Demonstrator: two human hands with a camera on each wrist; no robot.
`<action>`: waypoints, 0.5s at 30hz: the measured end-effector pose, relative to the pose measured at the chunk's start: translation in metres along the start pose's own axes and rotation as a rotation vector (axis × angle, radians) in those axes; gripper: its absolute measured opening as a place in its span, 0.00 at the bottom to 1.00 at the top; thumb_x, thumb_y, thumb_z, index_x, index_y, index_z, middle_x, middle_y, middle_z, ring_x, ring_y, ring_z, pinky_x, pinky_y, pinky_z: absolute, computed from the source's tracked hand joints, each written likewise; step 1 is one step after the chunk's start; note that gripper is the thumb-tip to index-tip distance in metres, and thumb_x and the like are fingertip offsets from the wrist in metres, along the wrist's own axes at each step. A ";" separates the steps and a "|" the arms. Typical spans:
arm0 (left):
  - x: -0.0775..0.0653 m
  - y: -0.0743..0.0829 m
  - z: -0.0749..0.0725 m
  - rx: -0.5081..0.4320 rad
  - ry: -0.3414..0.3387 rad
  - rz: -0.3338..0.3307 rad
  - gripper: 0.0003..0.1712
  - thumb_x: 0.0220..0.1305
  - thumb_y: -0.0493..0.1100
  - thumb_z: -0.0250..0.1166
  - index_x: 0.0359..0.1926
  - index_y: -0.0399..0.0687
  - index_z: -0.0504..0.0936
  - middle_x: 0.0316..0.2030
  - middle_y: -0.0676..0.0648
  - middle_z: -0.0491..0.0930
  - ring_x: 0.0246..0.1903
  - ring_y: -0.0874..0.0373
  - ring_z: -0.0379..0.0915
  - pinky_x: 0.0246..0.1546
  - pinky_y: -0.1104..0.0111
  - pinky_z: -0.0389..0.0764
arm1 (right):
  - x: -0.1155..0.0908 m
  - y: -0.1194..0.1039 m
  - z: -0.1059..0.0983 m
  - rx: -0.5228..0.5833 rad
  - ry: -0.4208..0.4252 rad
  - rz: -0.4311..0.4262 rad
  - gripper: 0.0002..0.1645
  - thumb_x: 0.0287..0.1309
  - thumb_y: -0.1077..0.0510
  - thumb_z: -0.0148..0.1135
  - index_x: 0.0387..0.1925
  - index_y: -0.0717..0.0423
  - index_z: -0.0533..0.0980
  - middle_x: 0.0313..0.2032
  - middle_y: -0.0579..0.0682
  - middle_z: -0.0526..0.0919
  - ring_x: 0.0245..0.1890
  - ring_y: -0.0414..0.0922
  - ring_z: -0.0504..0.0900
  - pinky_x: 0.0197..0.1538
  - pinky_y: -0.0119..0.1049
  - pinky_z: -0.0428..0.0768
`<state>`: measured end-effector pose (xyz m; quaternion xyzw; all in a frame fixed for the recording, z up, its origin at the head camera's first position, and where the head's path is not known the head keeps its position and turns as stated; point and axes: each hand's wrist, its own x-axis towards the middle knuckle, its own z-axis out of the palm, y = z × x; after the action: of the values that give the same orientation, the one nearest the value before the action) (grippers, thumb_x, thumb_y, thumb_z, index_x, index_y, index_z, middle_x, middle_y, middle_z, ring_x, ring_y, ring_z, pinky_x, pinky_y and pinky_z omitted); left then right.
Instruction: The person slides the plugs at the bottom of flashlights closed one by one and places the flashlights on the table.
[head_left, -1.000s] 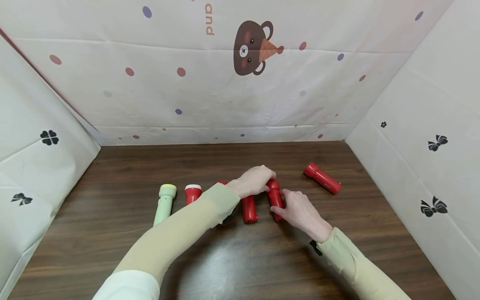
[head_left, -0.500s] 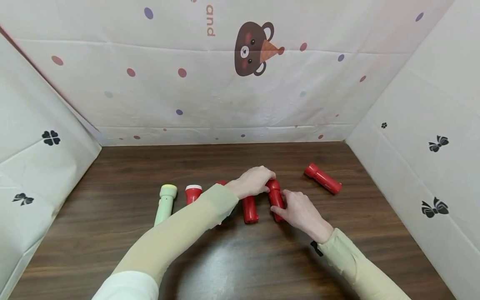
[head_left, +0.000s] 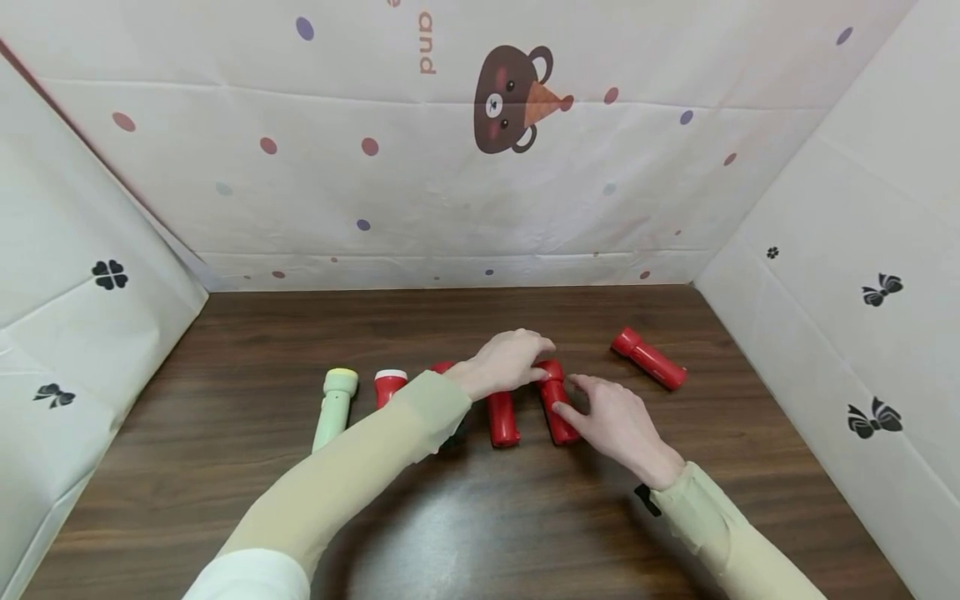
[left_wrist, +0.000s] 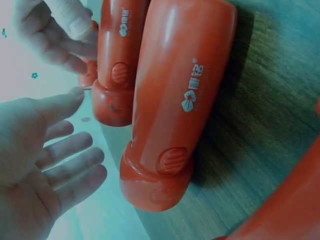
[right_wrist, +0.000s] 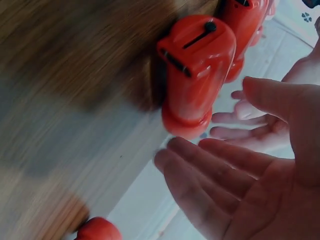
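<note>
A red flashlight (head_left: 558, 410) lies lengthwise on the table between my two hands. My left hand (head_left: 504, 360) is by its head end, thumb and fingers spread apart; the left wrist view shows that hand (left_wrist: 45, 165) with straight fingers, holding nothing. On the flashlight's right side is my right hand (head_left: 621, 423), its thumb close to the barrel. Its relaxed fingers (right_wrist: 220, 172) stand clear of the flashlight (right_wrist: 195, 75) in the right wrist view. Another red flashlight (head_left: 503, 419) lies just left, its head end hidden under my left hand.
Farther left are a mostly covered red flashlight (head_left: 442, 366), a red one with a white rim (head_left: 390, 386) and a pale green one (head_left: 334, 408). A red flashlight (head_left: 649, 358) lies slanted at the right. Patterned sheets (head_left: 420, 192) wall the table (head_left: 285, 333).
Both hands have let go of the red flashlight: the left fingers have lifted and spread off its head, and the right hand has drawn slightly to the right.
</note>
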<state>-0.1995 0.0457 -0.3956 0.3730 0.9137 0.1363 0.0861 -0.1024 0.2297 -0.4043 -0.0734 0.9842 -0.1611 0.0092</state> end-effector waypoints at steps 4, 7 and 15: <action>-0.006 0.000 -0.002 -0.013 0.022 -0.016 0.29 0.74 0.52 0.66 0.72 0.50 0.77 0.68 0.48 0.81 0.70 0.53 0.76 0.71 0.61 0.79 | -0.001 0.008 -0.001 0.010 0.080 -0.052 0.33 0.66 0.46 0.70 0.64 0.62 0.79 0.62 0.62 0.85 0.60 0.61 0.86 0.59 0.61 0.85; -0.010 0.001 -0.003 -0.028 0.039 -0.018 0.30 0.75 0.53 0.65 0.73 0.50 0.76 0.69 0.47 0.80 0.70 0.53 0.76 0.71 0.60 0.79 | -0.001 0.015 -0.002 0.021 0.115 -0.080 0.34 0.66 0.47 0.71 0.66 0.63 0.78 0.65 0.63 0.83 0.65 0.62 0.82 0.65 0.62 0.81; -0.018 0.002 -0.003 -0.076 0.081 -0.020 0.31 0.76 0.55 0.64 0.73 0.51 0.75 0.69 0.47 0.80 0.70 0.53 0.76 0.72 0.60 0.78 | 0.004 0.032 -0.005 0.012 0.155 -0.097 0.35 0.66 0.50 0.71 0.67 0.65 0.76 0.67 0.66 0.80 0.67 0.65 0.79 0.68 0.64 0.78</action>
<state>-0.1867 0.0336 -0.3911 0.3546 0.9142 0.1852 0.0645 -0.1110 0.2601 -0.4100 -0.1081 0.9762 -0.1726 -0.0744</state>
